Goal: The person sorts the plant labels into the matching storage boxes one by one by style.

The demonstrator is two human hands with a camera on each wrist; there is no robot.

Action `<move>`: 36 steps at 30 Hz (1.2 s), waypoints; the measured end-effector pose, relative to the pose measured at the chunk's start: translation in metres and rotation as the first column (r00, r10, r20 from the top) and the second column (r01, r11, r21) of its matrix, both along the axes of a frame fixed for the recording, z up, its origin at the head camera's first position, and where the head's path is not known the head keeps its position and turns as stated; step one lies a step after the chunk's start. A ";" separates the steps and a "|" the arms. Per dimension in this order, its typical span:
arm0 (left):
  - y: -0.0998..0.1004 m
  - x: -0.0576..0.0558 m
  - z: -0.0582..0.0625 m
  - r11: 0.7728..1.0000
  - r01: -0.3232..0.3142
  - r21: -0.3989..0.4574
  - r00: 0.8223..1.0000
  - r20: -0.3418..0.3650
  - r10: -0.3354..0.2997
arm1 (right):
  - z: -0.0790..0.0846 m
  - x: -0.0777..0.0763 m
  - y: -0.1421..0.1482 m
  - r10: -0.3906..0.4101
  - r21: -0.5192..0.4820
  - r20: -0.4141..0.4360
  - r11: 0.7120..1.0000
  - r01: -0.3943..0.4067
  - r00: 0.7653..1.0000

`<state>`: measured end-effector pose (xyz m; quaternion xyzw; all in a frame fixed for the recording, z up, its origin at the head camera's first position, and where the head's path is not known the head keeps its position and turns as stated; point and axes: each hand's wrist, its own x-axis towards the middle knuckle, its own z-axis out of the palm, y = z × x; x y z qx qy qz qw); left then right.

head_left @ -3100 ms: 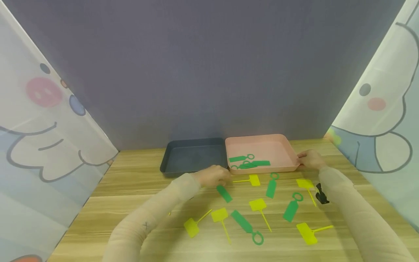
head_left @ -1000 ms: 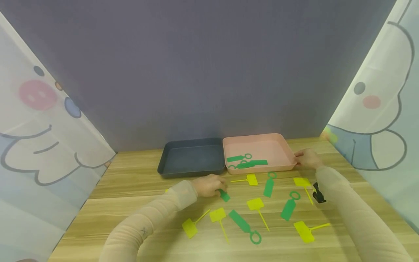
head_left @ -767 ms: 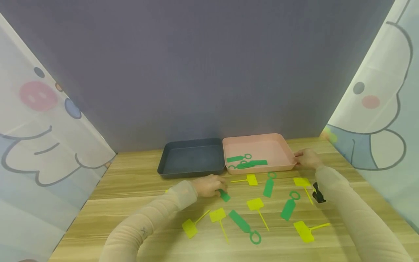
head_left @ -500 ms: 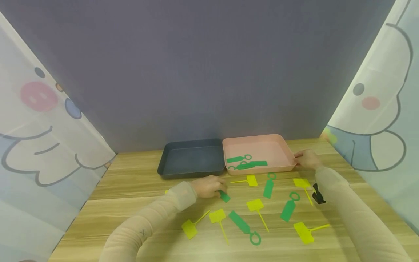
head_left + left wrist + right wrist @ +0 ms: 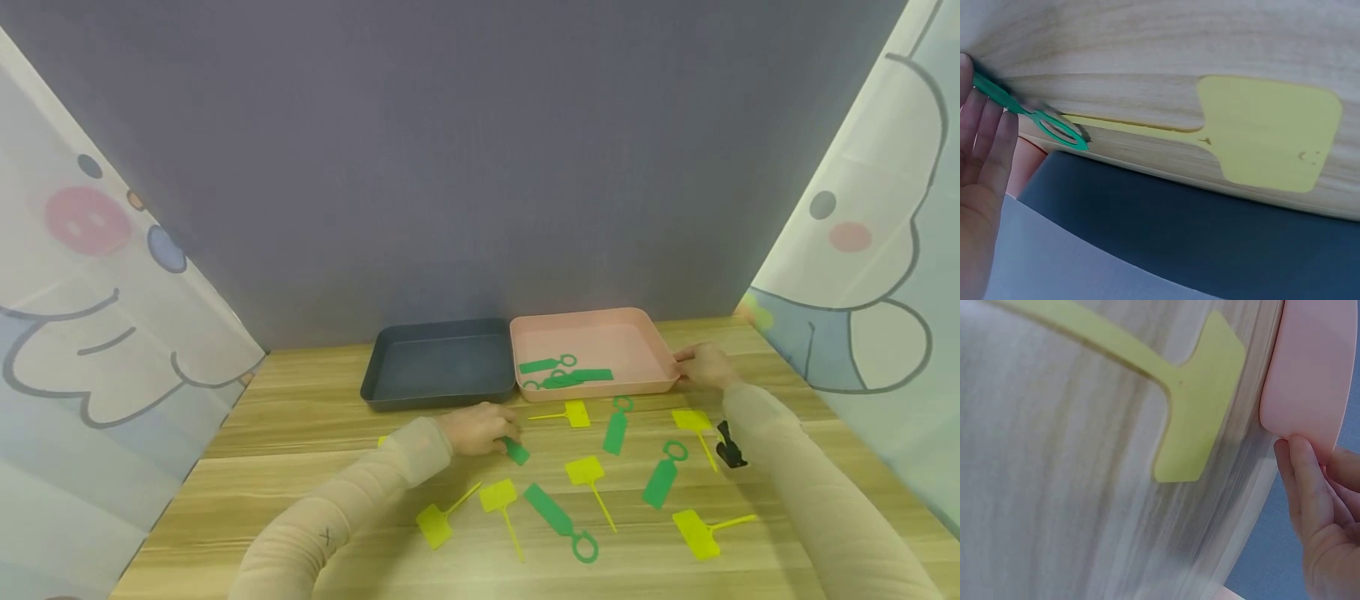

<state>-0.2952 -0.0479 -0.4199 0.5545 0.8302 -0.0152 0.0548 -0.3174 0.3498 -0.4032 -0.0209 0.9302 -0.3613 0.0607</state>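
My left hand (image 5: 480,428) pinches a flat green plant tag (image 5: 997,94) between thumb and fingers, low over the table in front of the two trays. The tag's ring end sticks out past the fingertips in the left wrist view; in the head view its square end (image 5: 517,452) shows below the hand. At the near right corner of the pink tray (image 5: 600,388), my right hand (image 5: 705,365) grips the wall with thumb and fingertips. Several green ring tags (image 5: 592,375) lie inside that tray. A yellow T-shaped tag (image 5: 1200,406) lies close to the right hand.
A dark blue tray (image 5: 442,398) stands against the pink one, by the grey back panel. Green ring tags (image 5: 551,508) and yellow T-shaped tags (image 5: 585,471) are scattered over the wooden table (image 5: 300,417). A black clip-like object (image 5: 729,446) lies beside the right sleeve.
My left hand has come slightly nearer the front and now covers more of the green tag, leaving only its end showing. The right hand has stayed at the pink tray's corner.
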 end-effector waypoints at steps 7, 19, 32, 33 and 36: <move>0.004 0.001 0.004 1.000 0.010 0.009 1.000 -0.020 -0.010 | 0.001 0.001 -0.001 0.002 0.018 -0.004 1.000 -0.002 1.000; 0.018 0.009 0.020 0.999 0.010 0.038 1.000 -0.015 -0.009 | 0.000 -0.001 0.001 0.019 0.015 -0.009 1.000 -0.019 1.000; 0.039 0.014 0.040 0.995 0.056 0.085 0.996 -0.072 -0.050 | 0.001 0.001 0.001 0.020 0.021 -0.014 1.000 -0.020 1.000; 0.041 0.013 0.042 0.994 0.067 0.088 0.994 -0.092 -0.058 | 0.001 0.001 0.001 0.020 0.018 -0.013 1.000 -0.020 1.000; 0.047 0.011 0.047 0.992 0.084 0.095 0.989 -0.129 -0.072 | 0.001 0.002 0.000 0.020 0.005 -0.013 1.000 -0.020 1.000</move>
